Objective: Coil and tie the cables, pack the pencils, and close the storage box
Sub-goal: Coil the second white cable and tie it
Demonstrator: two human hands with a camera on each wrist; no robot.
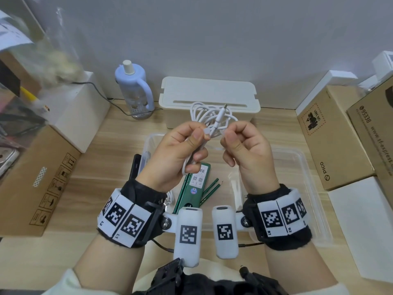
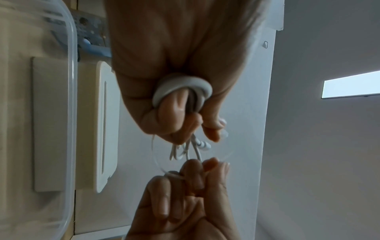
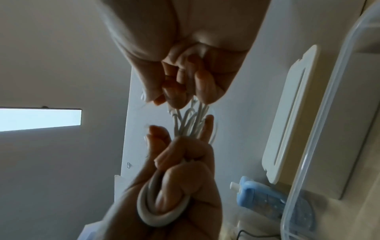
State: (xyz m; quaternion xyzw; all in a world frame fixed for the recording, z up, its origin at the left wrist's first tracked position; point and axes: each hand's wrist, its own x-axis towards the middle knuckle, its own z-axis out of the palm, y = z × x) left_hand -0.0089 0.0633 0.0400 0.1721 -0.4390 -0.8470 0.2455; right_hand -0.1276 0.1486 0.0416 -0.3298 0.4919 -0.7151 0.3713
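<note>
Pencils [image 1: 209,190] are seen lying nearest, beside a green pencil box [image 1: 192,189] in the clear storage box [image 1: 302,184] on the bench [image 1: 100,150]. Above these, a coiled white cable [image 1: 212,116] is held up between both hands. The bundled strands are gripped in the curled fingers of the left hand [image 1: 177,155], and one strand is pinched by the right hand [image 1: 247,147]. Farther back, a white cable box [image 1: 209,96] and a blue bottle [image 1: 134,90] are set against the wall.
</note>
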